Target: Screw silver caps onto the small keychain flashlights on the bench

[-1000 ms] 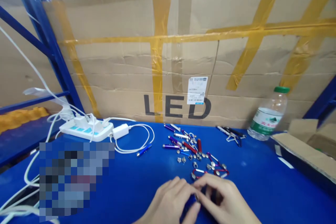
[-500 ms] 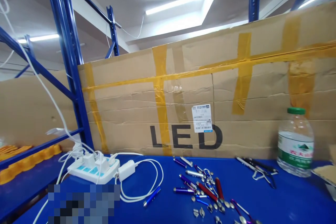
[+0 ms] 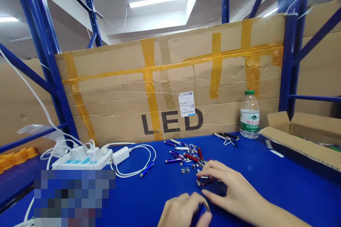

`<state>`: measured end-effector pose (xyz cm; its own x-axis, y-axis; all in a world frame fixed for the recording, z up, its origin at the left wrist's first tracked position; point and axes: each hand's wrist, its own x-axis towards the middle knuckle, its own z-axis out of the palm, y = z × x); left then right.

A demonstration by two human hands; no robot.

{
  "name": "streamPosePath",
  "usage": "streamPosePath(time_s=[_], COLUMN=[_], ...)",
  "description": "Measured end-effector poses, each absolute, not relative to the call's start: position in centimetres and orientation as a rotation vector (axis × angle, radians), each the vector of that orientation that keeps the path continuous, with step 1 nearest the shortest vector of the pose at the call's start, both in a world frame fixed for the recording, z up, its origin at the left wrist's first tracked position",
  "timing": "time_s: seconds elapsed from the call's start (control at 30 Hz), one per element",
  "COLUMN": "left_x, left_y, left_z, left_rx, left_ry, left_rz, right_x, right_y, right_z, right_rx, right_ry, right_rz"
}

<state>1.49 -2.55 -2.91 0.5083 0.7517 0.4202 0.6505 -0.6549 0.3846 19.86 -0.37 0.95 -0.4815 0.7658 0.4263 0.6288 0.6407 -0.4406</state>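
My left hand (image 3: 181,210) is at the bottom centre, fingers wrapped round a small blue penlight (image 3: 199,215), mostly hidden by the fingers. My right hand (image 3: 230,188) reaches in from the lower right, its thumb apart from its curved fingers. Its fingertips are over small metal parts and a red clip piece (image 3: 206,182) on the blue table; I see nothing held. Beyond lies a pile of pen-shaped lights, among them a red penlight (image 3: 191,157) and a purple penlight (image 3: 173,161), with small silver round pieces and clips. Another blue penlight (image 3: 147,169) lies apart, left of the pile.
A white power strip (image 3: 99,161) with plugs and looped cables stands at left. A water bottle (image 3: 249,117), several pens (image 3: 226,136) and an open cardboard box (image 3: 306,149) are at right. Behind is a large cardboard panel (image 3: 114,106) marked LED, between blue rack posts.
Both hands have come into view, the left with a blue penlight. The camera view has swung right and up, bringing the open cardboard box into sight.
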Motion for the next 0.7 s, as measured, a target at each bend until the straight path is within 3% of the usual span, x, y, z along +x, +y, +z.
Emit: streamPosePath(time_s=[0.3, 0.7], left_x=[1.7, 0.8], left_y=[-2.8, -0.4], left_z=[-0.6, -2.1], left_rx=[1.94, 1.799], left_ry=[1.345, 1.132], left_rz=[0.987, 0.976], right_x=[20.1, 18.8], right_y=[-0.4, 3.0], right_z=[0.4, -1.6], right_rx=[-0.938, -0.788], right_ry=[-2.572, -2.451], right_rz=[0.06, 0.063])
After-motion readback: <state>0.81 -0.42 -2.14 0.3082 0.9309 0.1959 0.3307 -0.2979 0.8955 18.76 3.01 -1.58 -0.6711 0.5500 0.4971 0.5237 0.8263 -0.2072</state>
